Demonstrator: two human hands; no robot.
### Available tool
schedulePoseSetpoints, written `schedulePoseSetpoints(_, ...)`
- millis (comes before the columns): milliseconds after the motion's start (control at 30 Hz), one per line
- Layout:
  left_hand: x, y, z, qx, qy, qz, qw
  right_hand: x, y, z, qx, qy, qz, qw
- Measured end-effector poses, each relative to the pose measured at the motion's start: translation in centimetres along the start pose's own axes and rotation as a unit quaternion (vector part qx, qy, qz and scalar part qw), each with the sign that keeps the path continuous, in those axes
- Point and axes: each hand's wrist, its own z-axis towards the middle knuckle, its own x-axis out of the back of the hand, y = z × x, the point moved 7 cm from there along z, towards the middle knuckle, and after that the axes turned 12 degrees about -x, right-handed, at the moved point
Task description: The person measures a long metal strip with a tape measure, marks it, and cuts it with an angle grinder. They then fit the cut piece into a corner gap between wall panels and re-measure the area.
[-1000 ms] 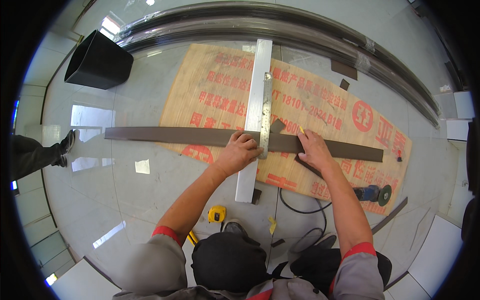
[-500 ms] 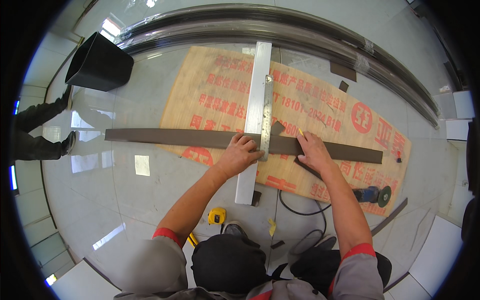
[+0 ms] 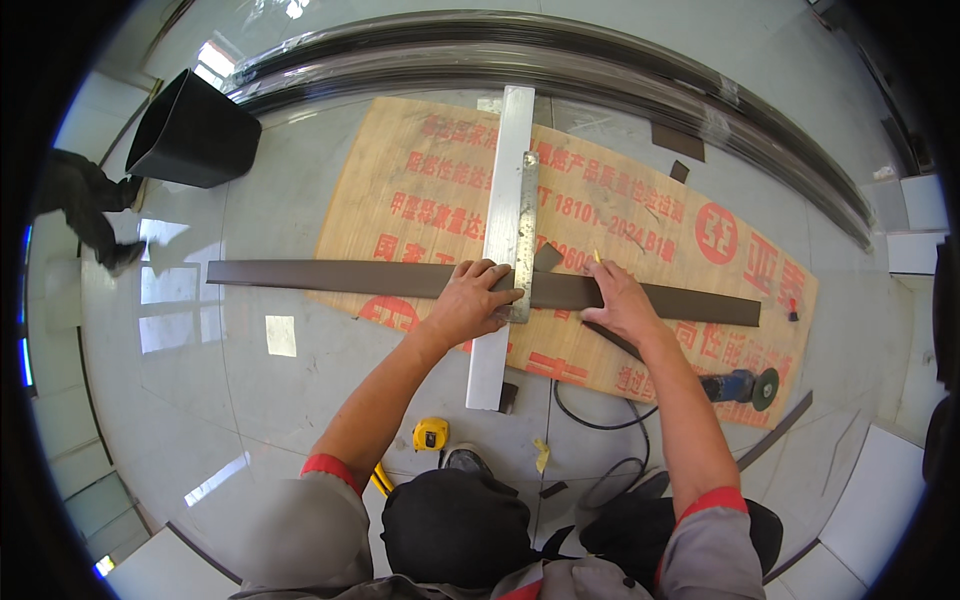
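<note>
Both hands (image 3: 470, 300) (image 3: 620, 300) stay pressing brown strip (image 3: 330, 276).

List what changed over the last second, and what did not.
Only the other person's legs at the left edge shifted, stepping farther up the floor. Left hand stays pressed on the metal ruler and brown strip; right hand stays on the strip.

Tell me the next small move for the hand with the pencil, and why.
Probably draw the yellow pencil in the right hand along the steel ruler across the brown strip: the left hand already presses ruler and strip down, and the pencil tip is near the ruler's edge.
</note>
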Motion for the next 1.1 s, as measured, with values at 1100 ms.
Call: schedulePoseSetpoints(1100,-0.8,0.0,0.2,0.005,-0.004,0.006,1.000,-5.3,-6.6,-0.2,-0.046,0.125,0.154,0.979)
